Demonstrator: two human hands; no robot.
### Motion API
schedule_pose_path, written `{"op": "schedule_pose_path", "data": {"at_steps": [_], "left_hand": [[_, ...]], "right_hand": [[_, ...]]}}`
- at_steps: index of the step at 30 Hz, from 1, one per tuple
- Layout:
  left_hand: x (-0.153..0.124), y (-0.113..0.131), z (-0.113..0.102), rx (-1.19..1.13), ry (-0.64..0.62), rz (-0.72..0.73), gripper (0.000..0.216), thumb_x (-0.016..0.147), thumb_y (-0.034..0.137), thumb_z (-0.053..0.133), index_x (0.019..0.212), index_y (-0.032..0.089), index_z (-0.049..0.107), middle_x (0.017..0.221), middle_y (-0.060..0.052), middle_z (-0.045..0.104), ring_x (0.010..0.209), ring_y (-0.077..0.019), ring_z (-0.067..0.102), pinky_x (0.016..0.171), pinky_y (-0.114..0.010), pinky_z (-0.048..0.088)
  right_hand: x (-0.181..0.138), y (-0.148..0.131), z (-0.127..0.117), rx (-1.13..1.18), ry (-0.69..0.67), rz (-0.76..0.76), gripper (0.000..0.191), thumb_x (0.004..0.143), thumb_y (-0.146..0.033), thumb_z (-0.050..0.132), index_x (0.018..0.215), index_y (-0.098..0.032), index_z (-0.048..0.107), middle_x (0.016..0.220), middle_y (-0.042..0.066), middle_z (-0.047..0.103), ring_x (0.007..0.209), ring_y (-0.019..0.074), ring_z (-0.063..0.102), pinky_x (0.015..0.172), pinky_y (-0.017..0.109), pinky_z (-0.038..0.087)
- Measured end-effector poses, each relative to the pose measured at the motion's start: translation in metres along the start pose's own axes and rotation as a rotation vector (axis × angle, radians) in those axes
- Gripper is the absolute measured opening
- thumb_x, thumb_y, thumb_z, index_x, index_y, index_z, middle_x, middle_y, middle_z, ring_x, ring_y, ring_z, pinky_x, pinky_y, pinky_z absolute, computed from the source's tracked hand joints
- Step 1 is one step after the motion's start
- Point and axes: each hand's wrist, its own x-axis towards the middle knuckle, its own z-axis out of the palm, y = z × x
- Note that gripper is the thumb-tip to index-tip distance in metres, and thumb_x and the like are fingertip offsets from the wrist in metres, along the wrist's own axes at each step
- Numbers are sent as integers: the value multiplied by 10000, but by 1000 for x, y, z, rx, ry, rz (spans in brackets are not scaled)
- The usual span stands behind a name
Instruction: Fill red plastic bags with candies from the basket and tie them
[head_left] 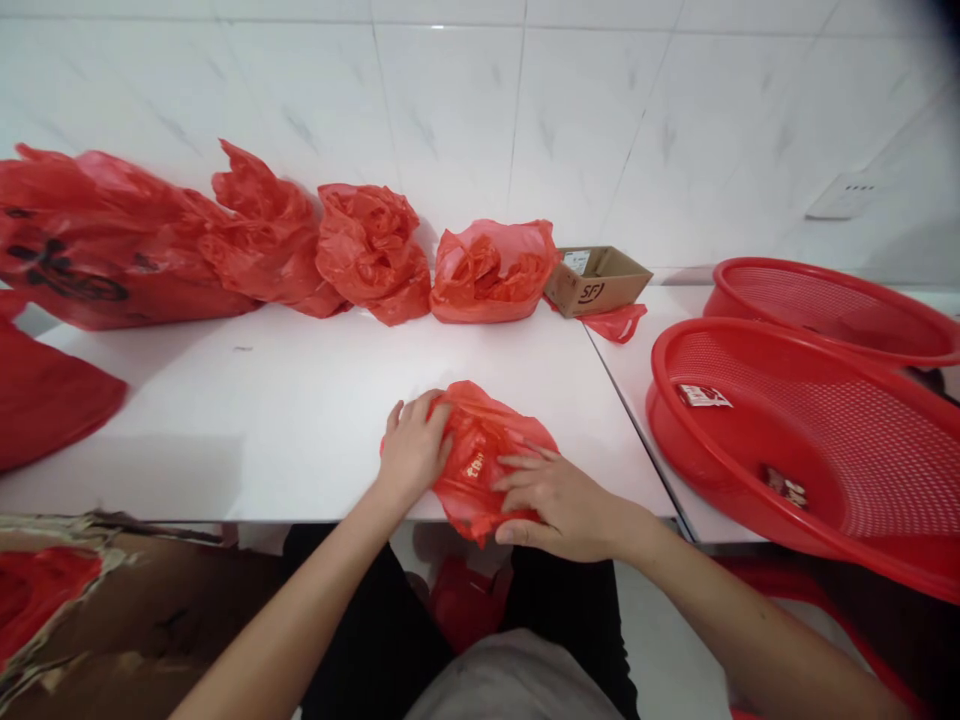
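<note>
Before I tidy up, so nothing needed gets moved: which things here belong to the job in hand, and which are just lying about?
In hand:
red plastic bag, touched by left hand and right hand

Apparently just lying about, as no hand touches them:
bunched red bags at the back
small cardboard box
two red baskets, the front one holding small packets

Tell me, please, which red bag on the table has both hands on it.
The crumpled red bag at the front of the table, touched by the left hand and right hand; neither touches the other red bags.
</note>
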Motion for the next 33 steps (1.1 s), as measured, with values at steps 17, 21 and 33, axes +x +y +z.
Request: {"op": "schedule_pose_path", "data": {"at_steps": [17, 21, 33], "left_hand": [[4, -25, -34, -1547, -412, -587, 203, 740, 323, 771, 842, 153, 726, 813, -40, 714, 694, -132, 643, 632, -205, 500], [-1, -36, -22, -1765, -285, -757, 225, 763, 286, 757, 931, 138, 727, 787, -52, 720, 637, -130, 648, 568, -196, 516], [-8, -26, -20, -1676, -117, -832, 386, 705, 233, 814, 1069, 160, 711, 926, -64, 759, 742, -164, 704, 634, -198, 567]], "right_hand": [[29, 37, 0, -293, 79, 373, 612, 826, -422, 640, 1388, -216, 509, 1401, 136, 520, 1240, 339, 502, 1002, 484, 390], [33, 49, -15, -235, -68, 504, 765, 778, -455, 653, 1464, -206, 425, 1384, 140, 542, 1221, 337, 535, 991, 456, 433], [-120, 16, -99, -446, 238, 906, 665, 827, -634, 541, 1335, -206, 548, 1184, 154, 664, 1060, 376, 635, 832, 487, 511]]}}
